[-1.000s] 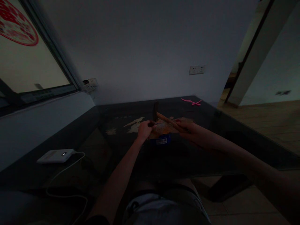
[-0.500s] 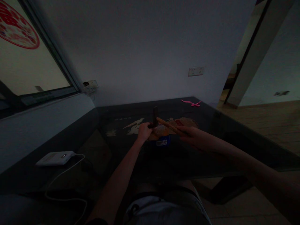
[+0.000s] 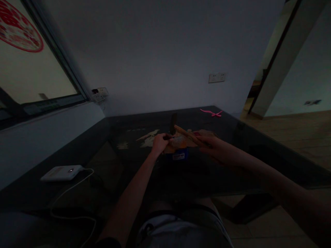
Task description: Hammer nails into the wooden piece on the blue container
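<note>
My right hand [image 3: 216,146] is closed around the wooden handle of a hammer [image 3: 186,134]. The hammer's dark head is held just above and to the right of my left fingertips. My left hand [image 3: 159,143] pinches something at the left side of a tan and orange piece [image 3: 180,142]; what the fingers hold is too small and dark to make out. Under that piece shows a blue item with a white label [image 3: 178,156]. Behind my right hand lies a brownish, flat-looking thing [image 3: 207,133], partly covered.
The dark glossy table [image 3: 137,175] has pale bird patterns. On its left lies a white power bank [image 3: 62,173] with a white cable [image 3: 69,188]. A pink strip [image 3: 212,112] rests near the far right corner. Wall sockets [image 3: 217,78] are beyond the table.
The hammer's head has risen a little and shifted right, away from my left fingers. My left hand stays in nearly the same place.
</note>
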`<state>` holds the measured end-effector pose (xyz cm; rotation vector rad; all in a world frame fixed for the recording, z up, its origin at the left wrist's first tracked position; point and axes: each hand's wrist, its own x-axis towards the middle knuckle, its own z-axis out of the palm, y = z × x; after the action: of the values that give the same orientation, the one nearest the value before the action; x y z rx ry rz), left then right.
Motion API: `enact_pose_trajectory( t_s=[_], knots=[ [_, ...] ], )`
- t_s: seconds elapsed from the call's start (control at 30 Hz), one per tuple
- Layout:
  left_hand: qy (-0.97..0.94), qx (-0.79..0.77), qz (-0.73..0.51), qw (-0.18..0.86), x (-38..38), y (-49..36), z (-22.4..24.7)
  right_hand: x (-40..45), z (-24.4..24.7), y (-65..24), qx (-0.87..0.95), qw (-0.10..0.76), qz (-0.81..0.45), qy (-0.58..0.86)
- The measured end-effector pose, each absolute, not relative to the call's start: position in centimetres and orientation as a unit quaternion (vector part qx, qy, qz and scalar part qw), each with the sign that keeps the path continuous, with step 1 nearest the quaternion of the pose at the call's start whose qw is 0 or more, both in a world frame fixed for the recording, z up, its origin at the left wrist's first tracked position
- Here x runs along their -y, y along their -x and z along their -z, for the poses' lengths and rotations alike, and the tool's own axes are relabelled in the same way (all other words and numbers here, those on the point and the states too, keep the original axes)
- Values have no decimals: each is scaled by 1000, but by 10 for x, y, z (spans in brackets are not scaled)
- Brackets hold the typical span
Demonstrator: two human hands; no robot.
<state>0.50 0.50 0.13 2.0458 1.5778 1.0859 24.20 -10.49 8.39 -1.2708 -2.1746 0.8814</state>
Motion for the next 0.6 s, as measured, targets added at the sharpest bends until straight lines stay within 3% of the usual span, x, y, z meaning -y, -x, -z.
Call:
enact_pose_trajectory(
  t_s=[0.6],
  knots=[
    [-726, -499, -431, 195, -4, -3, -5, 138, -36, -265, 645, 367, -465, 482]
  ],
)
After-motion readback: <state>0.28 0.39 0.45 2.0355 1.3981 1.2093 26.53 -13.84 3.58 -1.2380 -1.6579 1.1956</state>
